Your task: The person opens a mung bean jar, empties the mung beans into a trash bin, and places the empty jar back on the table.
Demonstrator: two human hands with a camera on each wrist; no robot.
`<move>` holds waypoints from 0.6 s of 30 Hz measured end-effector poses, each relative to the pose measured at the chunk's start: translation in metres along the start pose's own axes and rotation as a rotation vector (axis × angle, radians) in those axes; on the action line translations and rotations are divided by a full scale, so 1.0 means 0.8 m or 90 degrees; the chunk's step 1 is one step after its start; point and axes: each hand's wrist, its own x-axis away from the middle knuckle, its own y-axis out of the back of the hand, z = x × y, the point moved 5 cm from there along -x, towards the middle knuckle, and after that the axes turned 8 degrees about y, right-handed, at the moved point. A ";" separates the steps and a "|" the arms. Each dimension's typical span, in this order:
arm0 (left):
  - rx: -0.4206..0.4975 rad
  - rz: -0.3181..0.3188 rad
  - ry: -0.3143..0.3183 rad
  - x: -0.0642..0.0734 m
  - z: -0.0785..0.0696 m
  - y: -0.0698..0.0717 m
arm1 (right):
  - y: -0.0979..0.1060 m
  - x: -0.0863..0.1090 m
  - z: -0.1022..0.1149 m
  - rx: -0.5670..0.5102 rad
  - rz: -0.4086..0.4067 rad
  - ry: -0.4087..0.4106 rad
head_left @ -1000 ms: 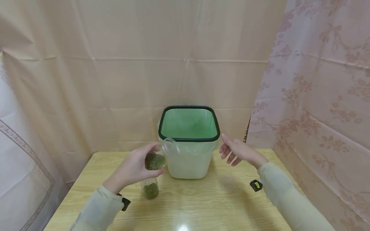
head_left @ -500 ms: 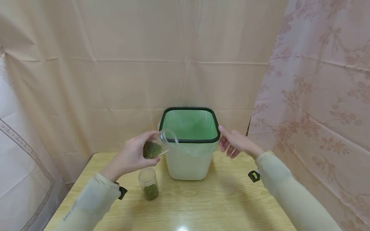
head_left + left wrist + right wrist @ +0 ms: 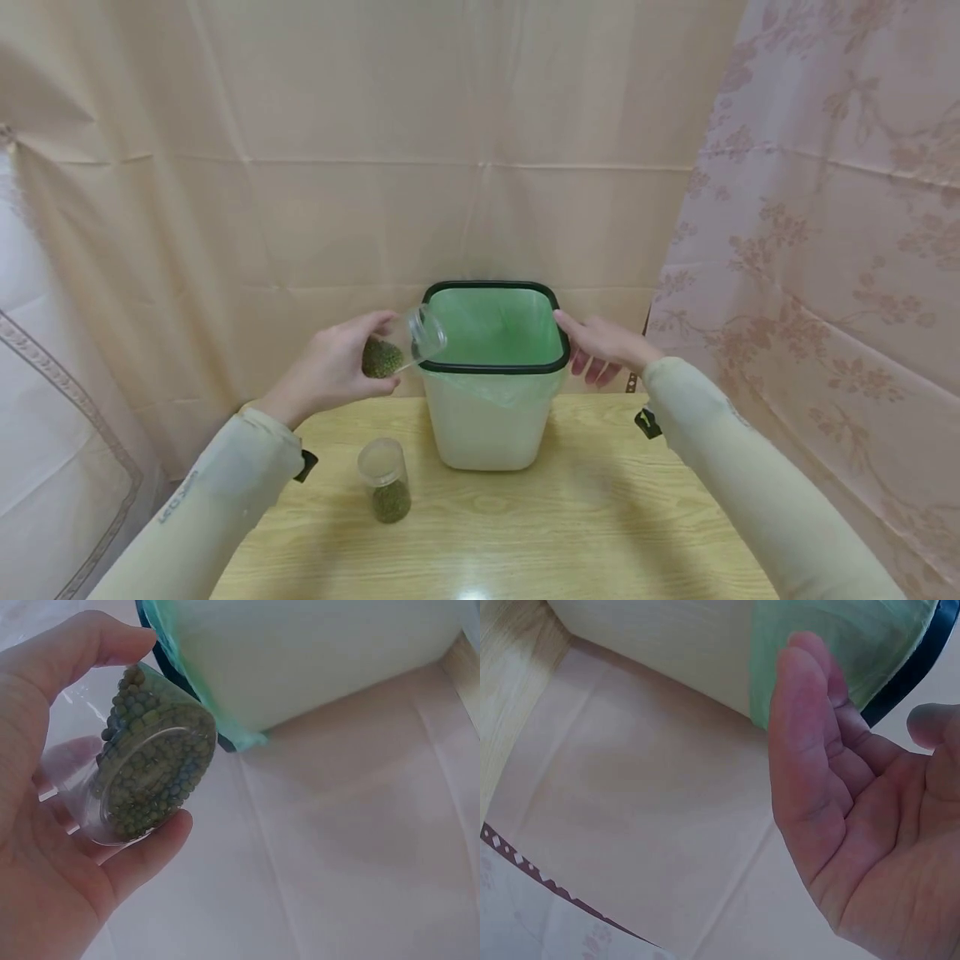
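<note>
My left hand [image 3: 333, 358] holds a clear plastic jar [image 3: 405, 340] part-filled with small green beans [image 3: 382, 357]. Tilted on its side, the jar has its mouth over the left rim of a whitish bin [image 3: 487, 429]. In the left wrist view the beans [image 3: 154, 761] lie toward the jar's base, thumb and fingers spread around it. A green bag [image 3: 491, 325] lines the bin under a black rim [image 3: 491, 367]. At the bin's right side is my right hand [image 3: 603, 343], thumb by the rim and fingers outside; whether they touch it is unclear. The right wrist view shows these fingers [image 3: 806, 735] extended.
A second clear jar [image 3: 385, 482], partly filled with green beans, stands upright on the wooden table [image 3: 487, 542], left of the bin. Beige cloth [image 3: 337, 208] hangs behind the table, and a floral pink cloth [image 3: 832, 292] hangs on the right.
My left hand has lifted the jar up and leftward from near the standing jar, tilting its mouth over the bin's rim. My right hand has moved up and left to the bin's rim.
</note>
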 end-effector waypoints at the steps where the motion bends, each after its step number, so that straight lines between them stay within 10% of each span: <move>1: -0.005 0.005 0.005 -0.002 0.002 0.001 | 0.001 -0.001 0.002 0.005 0.001 -0.003; 18: -0.038 0.130 0.062 -0.038 0.019 0.004 | -0.003 -0.028 0.016 0.088 0.000 -0.065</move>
